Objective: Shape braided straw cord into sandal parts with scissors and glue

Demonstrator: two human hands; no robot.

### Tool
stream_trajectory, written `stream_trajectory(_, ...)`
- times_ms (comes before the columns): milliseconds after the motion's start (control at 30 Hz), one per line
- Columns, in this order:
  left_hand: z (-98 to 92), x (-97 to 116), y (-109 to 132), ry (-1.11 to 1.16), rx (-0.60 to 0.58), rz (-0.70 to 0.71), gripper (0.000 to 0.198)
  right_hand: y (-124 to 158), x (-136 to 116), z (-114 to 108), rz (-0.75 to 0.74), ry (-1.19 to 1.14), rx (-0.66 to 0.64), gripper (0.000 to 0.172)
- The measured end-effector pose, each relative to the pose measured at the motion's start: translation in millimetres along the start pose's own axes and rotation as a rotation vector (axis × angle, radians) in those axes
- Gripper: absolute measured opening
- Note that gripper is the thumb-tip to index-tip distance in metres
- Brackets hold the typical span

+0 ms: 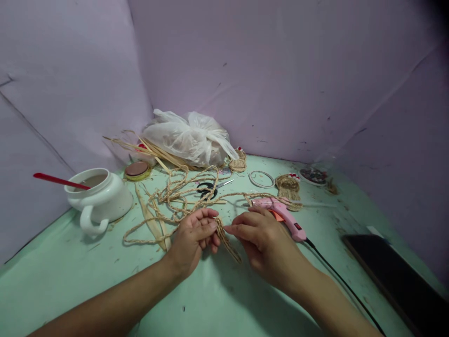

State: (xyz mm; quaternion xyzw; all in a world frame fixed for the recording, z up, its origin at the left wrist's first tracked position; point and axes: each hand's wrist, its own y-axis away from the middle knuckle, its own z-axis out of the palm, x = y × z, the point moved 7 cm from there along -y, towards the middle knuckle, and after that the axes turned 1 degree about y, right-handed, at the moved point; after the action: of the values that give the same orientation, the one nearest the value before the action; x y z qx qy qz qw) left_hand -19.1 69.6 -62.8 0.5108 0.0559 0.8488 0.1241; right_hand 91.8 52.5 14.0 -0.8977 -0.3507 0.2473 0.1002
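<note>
Near the middle, my left hand pinches a small flat piece of braided fibre between thumb and fingers; the piece slants down to the right. My right hand is at its right side, fingers bent together and fingertips close to its upper part; what they grip, if anything, is too small to make out. Behind my left hand lies a loose tangle of braided cord. A pink glue gun rests just beyond my right hand, its nozzle pointing left. Black-handled scissors lie beside the cord.
At left stands a white pot with a red stick. A round tin and a white plastic bag are at the back. A ring, a woven piece and a dark flat device lie to the right.
</note>
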Motion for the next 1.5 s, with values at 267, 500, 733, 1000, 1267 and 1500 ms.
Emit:
stream_trajectory(267,-0.3,-3.5,-1.1,-0.06,-0.037,-0.018,0.03,1.7,4.4,1.8,0.036,-0.006,-0.012,0.042)
stream_trajectory(500,-0.1,-3.2,-1.9,-0.052,-0.022,-0.014,0.028,3.0,5.8,3.9,0.089,-0.059,-0.043,0.038)
stream_trajectory(733,1.0,-3.6,-2.6,-0.044,-0.033,-0.041,0.019,3.1,10.8,2.2,0.163,0.011,0.012,0.027)
stream_trajectory(1000,-2.5,1.2,-5.3,-0.01,-0.012,-0.004,0.015,3.3,14.7,-4.2,0.06,0.313,-0.194,0.021)
stream_trajectory(1267,-3.4,-1.0,-5.3,0.029,-0.01,-0.015,0.019,6.8,14.4,-14.9,0.039,0.163,-0.177,0.016)
stream_trajectory(1500,-0.2,-2.9,-4.2,0.03,-0.04,-0.024,0.014,4.7,13.9,-13.5,0.156,0.284,-0.141,0.01)
